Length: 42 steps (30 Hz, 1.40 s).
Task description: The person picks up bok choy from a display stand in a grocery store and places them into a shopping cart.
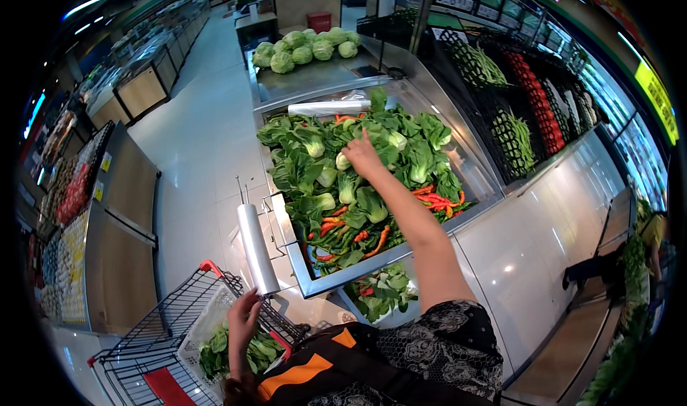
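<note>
My right hand (363, 156) reaches over a metal-edged display bin and touches the heap of bok choy (346, 187), one finger stretched forward; whether it grips a stalk I cannot tell. Red and green chili peppers (333, 227) lie under and around the bok choy. Lower left, my left hand (244, 314) has bent fingers and nothing visible in it, near the end of a roll of plastic bags (254, 250) on the bin's side. Below that hand, leafy greens (219, 347) fill part of a white plastic basket (188, 328) inside the shopping cart (145, 331).
Cabbages (303, 49) sit on the counter behind the bin, and another plastic roll (328, 108) lies at its back edge. A crate of greens (384, 293) stands under the near edge. Vegetable racks (510, 100) rise at right. A person (652, 239) is at far right.
</note>
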Each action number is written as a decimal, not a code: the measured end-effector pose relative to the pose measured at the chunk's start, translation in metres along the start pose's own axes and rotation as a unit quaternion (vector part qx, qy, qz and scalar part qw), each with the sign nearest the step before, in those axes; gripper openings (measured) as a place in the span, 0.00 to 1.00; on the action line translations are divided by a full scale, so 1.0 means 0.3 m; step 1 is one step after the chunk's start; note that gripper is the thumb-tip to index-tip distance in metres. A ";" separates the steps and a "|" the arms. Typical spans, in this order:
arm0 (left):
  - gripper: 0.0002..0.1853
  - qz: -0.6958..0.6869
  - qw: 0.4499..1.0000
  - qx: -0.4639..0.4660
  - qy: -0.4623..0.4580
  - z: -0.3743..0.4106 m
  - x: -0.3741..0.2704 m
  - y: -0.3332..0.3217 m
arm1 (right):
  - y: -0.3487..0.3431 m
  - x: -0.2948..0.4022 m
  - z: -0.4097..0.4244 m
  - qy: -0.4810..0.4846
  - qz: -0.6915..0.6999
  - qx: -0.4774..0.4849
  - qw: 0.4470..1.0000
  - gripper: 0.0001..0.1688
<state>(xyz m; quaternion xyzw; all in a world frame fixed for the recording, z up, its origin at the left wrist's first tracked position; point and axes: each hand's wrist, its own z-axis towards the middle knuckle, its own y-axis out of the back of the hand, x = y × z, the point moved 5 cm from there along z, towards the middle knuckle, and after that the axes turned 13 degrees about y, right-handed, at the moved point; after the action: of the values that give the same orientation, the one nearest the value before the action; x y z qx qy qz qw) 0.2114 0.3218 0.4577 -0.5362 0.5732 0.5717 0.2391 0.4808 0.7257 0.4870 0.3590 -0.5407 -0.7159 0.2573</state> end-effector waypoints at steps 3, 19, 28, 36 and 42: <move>0.25 -0.070 0.996 0.056 -0.027 0.051 -0.118 -0.110 | 0.159 0.076 -0.088 0.016 0.223 -0.159 0.962 0.30; 0.27 -0.307 0.951 -0.005 0.031 0.103 -0.193 -0.313 | 0.183 0.289 0.044 -0.011 0.452 -0.195 0.870 0.12; 0.39 -0.223 0.969 -0.089 0.066 -0.025 -0.170 -0.169 | -0.136 0.066 0.300 -0.286 0.288 -0.048 0.913 0.32; 0.28 -0.155 0.987 -0.044 -0.023 -0.012 -0.183 -0.177 | 0.062 0.085 -0.008 -0.064 0.917 -0.170 0.354 0.23; 0.28 0.224 0.919 -0.129 -0.299 -0.095 -0.339 -0.165 | 0.144 0.384 -0.216 -0.013 0.972 -0.069 0.224 0.25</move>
<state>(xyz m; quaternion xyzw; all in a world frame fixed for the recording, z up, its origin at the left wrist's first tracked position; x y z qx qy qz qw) 0.2966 0.3419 0.5347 -0.2243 0.5016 0.8128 0.1935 0.4612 0.5882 0.4910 -0.4722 -0.4235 0.0479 0.7716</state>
